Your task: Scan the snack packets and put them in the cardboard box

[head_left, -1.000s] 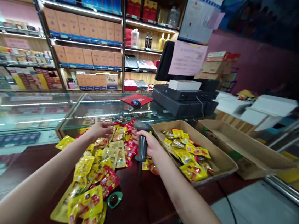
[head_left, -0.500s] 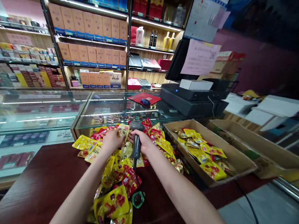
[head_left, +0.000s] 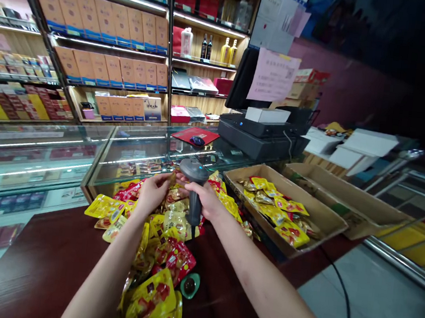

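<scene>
My right hand [head_left: 205,198] is wrapped round the grip of a dark grey barcode scanner [head_left: 194,170], whose head points away over the pile. Just left of it, my left hand [head_left: 155,191] pinches a small snack packet [head_left: 172,179], seen nearly edge-on and mostly hidden by the fingers. Below both hands spreads a heap of shiny packets: yellow ones [head_left: 154,294], red ones [head_left: 179,261] and a cream one [head_left: 175,223]. A green-edged piece with a dark round middle [head_left: 189,285] lies beside the heap's near end.
Right of the heap stands an open cardboard box [head_left: 327,226] with several packets inside, and another cardboard box [head_left: 371,203] behind it. A glass display counter [head_left: 138,143] runs along the back. Beyond are a monitor [head_left: 242,81], a mouse [head_left: 197,141] and stocked shelves.
The view has shifted, so the surroundings sit further left. The packet in my left hand has turned from showing its pale face to nearly edge-on. The scanner remains in my right hand.
</scene>
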The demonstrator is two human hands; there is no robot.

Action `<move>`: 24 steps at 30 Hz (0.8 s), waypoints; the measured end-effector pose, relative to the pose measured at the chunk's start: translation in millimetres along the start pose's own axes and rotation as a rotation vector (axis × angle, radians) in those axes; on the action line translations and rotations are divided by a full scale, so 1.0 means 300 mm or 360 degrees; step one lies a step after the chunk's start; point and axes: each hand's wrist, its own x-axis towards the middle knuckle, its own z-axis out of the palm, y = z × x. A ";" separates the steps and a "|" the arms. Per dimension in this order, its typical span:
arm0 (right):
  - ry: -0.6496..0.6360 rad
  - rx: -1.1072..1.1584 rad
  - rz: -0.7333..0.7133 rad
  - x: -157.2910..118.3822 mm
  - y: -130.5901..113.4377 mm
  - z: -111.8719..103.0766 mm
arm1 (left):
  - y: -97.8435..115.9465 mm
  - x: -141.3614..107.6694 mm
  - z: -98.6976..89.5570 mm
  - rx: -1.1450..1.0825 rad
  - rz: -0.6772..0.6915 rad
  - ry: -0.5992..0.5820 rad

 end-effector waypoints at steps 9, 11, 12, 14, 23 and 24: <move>0.0046 -0.0265 0.0318 -0.133 0.007 -0.042 | 0.037 0.000 0.035 -0.1080 -0.0376 0.0227; 0.0051 -0.0424 0.0332 -0.160 0.025 -0.051 | 0.041 -0.003 0.048 -0.1173 -0.0422 0.0202; 0.0043 -0.0484 0.0326 -0.170 0.034 -0.053 | 0.041 -0.005 0.053 -0.1206 -0.0444 0.0191; 0.0038 -0.0546 0.0302 -0.184 0.048 -0.054 | 0.041 -0.006 0.060 -0.1245 -0.0483 0.0178; 0.0052 -0.0609 0.0293 -0.175 0.069 -0.035 | 0.035 -0.006 0.055 -0.1182 -0.0484 0.0168; 0.0055 -0.0634 0.0277 -0.174 0.070 -0.034 | 0.034 -0.006 0.054 -0.1162 -0.0472 0.0160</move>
